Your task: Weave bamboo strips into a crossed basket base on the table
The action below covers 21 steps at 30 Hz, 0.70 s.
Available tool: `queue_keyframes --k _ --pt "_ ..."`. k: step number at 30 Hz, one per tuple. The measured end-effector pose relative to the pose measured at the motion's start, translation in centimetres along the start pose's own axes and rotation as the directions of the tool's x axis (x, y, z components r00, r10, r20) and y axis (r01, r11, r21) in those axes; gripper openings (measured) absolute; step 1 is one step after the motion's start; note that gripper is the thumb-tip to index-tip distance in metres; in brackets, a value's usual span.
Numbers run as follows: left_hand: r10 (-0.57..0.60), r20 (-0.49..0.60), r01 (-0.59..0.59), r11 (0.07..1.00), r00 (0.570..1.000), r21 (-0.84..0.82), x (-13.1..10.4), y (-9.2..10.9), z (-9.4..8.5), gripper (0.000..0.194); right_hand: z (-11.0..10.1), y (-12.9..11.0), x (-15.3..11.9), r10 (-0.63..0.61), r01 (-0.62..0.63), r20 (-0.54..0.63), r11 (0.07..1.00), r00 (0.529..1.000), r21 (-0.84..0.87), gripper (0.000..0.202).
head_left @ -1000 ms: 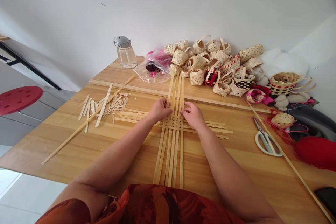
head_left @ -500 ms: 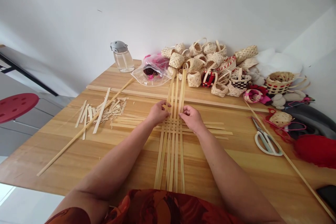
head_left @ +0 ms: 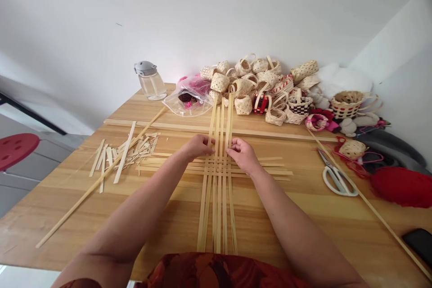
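Observation:
A flat lattice of pale bamboo strips (head_left: 218,170) lies in front of me, woven over and under in a small square at the middle. Long loose ends run toward me, away from me and out to both sides. My left hand (head_left: 200,147) is closed in a pinch at the leftmost lengthwise strip (head_left: 212,121), just beyond the woven square. Across from it, my right hand (head_left: 243,154) pinches the rightmost lengthwise strip (head_left: 230,117), fingers curled. Both fingertip grips are partly hidden by the hands themselves.
Scissors (head_left: 335,179) and red yarn (head_left: 401,189) lie on the right. Strip offcuts (head_left: 140,150) are heaped left, under a long strip (head_left: 84,198). Behind stand small woven baskets (head_left: 243,104), a plastic bag (head_left: 172,103) and a water bottle (head_left: 151,84). A long wooden slat (head_left: 270,134) crosses the table.
The head view has shifted a little, moving the near tabletop items leftward and down in the picture. Both hands stay at about the same place on the strips.

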<state>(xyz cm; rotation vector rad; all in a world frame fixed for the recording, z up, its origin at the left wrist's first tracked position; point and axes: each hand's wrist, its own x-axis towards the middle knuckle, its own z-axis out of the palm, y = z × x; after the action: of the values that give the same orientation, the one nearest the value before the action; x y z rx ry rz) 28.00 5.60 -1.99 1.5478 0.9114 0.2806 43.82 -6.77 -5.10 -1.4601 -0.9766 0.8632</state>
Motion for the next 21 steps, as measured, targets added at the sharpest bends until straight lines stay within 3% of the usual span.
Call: queue_keyframes --k 3,7,9,12,15,18,21 --pt "0.049 0.027 -0.053 0.988 0.998 0.147 0.4 0.4 -0.1 0.023 0.0 0.6 0.2 0.015 -0.016 -0.014 0.998 1.000 -0.058 0.022" --pt "0.162 -0.057 -0.138 0.945 0.985 0.296 0.3 1.1 0.4 0.023 0.0 1.2 0.5 0.021 -0.030 -0.057 0.985 0.998 -0.168 0.021" --pt "0.299 -0.090 -0.229 0.864 0.950 0.447 -0.3 1.4 0.9 0.026 0.0 1.4 0.6 0.018 -0.033 -0.084 0.983 0.996 -0.179 0.021" --pt "0.518 -0.065 -0.365 0.681 0.853 0.635 -1.4 1.5 1.8 0.029 0.0 1.6 0.7 0.015 -0.030 -0.096 0.986 0.995 -0.163 0.022" --pt "0.587 -0.071 -0.399 0.630 0.807 0.666 -2.1 1.0 2.3 0.032 0.1 1.6 0.6 0.011 -0.026 -0.104 0.988 0.995 -0.151 0.022" --pt "0.496 -0.095 -0.360 0.736 0.863 0.573 -1.9 0.6 2.1 0.031 0.1 1.3 0.5 0.011 -0.030 -0.119 0.988 0.993 -0.153 0.022" --pt "0.323 0.003 -0.316 0.922 0.946 0.223 -1.4 0.8 1.4 0.029 0.2 0.8 0.3 0.029 -0.043 -0.110 0.992 0.994 -0.120 0.021"
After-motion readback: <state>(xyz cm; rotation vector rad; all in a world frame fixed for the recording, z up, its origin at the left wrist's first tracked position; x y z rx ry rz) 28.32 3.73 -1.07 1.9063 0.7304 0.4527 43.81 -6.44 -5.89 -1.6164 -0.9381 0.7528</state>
